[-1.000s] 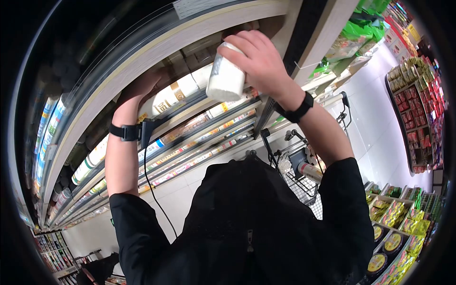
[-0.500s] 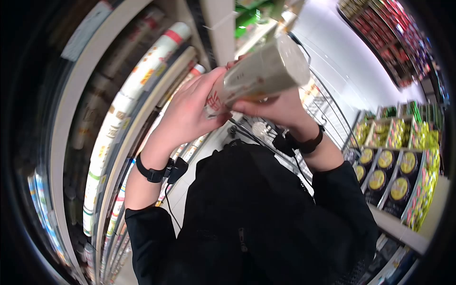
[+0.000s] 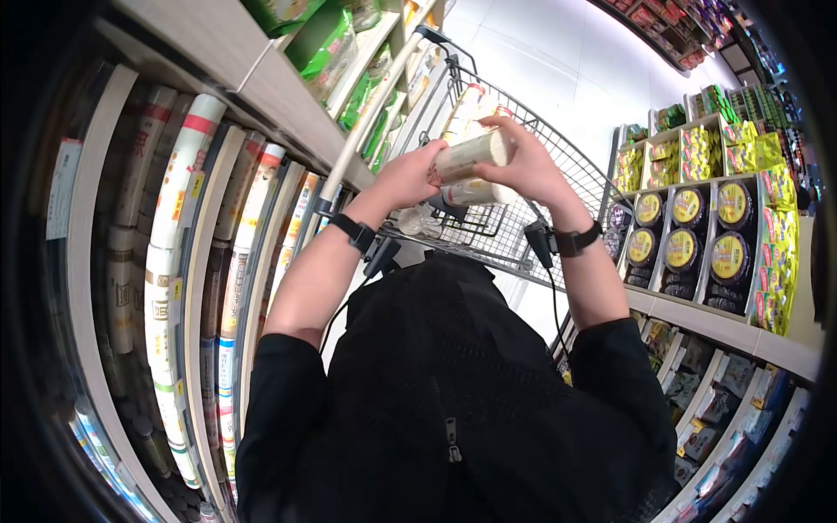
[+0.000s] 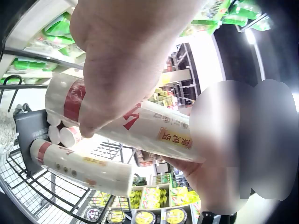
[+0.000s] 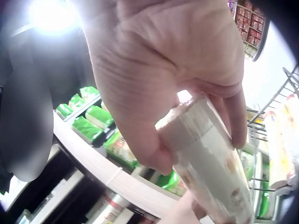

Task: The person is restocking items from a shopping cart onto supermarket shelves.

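Both hands hold one cylindrical paper-wrapped pack of dried noodles (image 3: 471, 158) over a shopping cart. My left hand (image 3: 407, 178) grips the end with the red band; in the left wrist view its fingers lie across the white wrapper, which has red and gold print (image 4: 154, 128). At the opposite end, my right hand (image 3: 529, 167) has thumb and fingers on either side of the pack, as the right wrist view shows. The pack is tilted. Beneath it, another noodle pack (image 4: 79, 169) lies in the wire shopping cart (image 3: 514, 240).
More packs (image 3: 464, 112) sit farther back in the cart. To the left, shelves hold rows of noodle packs (image 3: 179, 209). Green bags (image 3: 327, 52) fill a shelf ahead. A display of yellow-lidded tubs (image 3: 686, 209) and yellow packets (image 3: 767, 235) stands on the right.
The right hand has brought the noodle pack away from the shelf, and the left hand has joined it on the pack. Body and pack have turned rightward, over the cart.
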